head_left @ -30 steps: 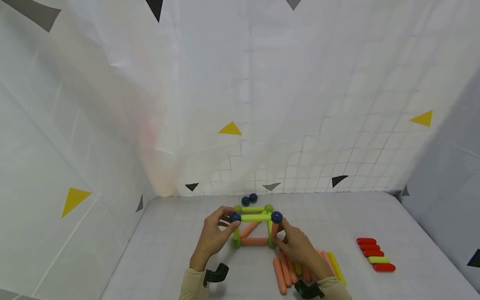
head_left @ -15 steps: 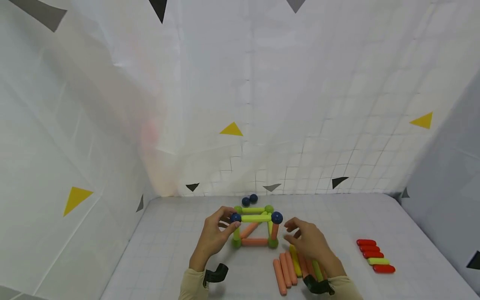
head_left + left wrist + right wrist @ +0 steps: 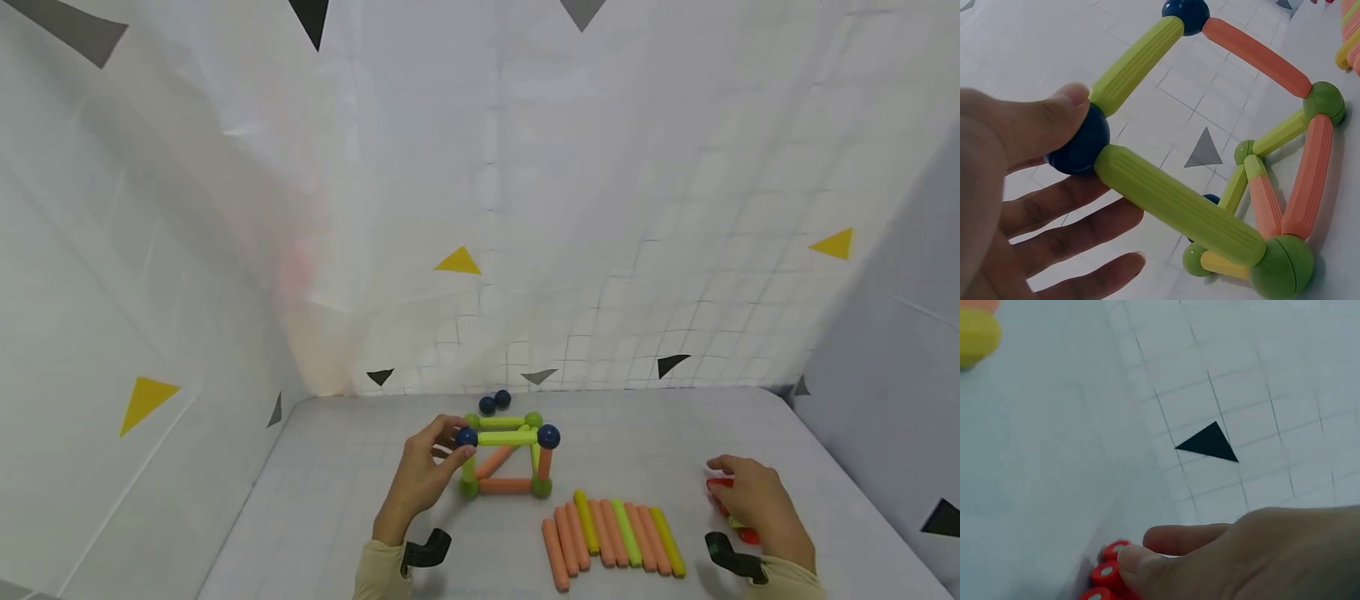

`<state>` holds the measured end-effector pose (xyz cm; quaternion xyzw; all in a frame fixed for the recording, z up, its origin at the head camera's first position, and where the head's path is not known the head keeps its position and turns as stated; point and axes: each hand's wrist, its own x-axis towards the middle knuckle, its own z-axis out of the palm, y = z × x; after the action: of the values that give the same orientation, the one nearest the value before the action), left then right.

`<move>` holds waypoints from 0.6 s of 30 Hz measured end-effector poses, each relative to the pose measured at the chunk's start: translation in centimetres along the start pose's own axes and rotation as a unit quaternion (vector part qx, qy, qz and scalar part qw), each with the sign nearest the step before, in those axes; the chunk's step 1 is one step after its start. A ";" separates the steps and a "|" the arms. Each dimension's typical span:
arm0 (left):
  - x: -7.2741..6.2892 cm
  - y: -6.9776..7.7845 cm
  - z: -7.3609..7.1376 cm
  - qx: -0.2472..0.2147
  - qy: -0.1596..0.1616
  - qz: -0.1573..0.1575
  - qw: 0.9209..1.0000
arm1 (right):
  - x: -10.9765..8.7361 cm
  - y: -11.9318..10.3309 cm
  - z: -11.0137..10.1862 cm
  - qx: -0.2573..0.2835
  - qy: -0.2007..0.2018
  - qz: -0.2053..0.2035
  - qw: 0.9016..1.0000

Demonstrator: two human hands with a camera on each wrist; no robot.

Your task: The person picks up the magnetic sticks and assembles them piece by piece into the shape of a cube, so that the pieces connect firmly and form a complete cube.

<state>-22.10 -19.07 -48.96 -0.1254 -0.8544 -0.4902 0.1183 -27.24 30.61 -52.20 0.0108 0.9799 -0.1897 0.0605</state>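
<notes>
On the white table (image 3: 315, 508) lies a row of orange, yellow and lime rods (image 3: 613, 533); left of it stands a lime-and-orange rod frame (image 3: 507, 437). The right hand (image 3: 761, 504) bends its fingers at some shiny red rods (image 3: 1107, 575), gripping or not I can't tell. The left hand (image 3: 422, 475) pinches the frame's glossy dark-blue corner ball (image 3: 1088, 144).

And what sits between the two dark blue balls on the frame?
One yellow-green stick joins them, as the head and left wrist views show.
</notes>
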 end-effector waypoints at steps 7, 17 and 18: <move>0.1 -0.2 -0.1 0.002 0.001 0.002 1.000 | 0.3 0.9 0.3 0.010 -0.015 0.016 1.000; -0.1 -0.2 0.0 0.004 0.002 0.016 1.000 | 0.4 1.4 0.6 0.046 -0.033 0.051 0.997; -0.1 -0.2 0.0 0.005 0.003 0.019 1.000 | 0.5 1.5 0.6 0.049 -0.031 0.047 0.997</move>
<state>-22.12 -19.18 -49.19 -0.1397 -0.8538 -0.4842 0.1307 -27.58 31.79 -53.36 0.0543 0.9655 -0.2345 0.0997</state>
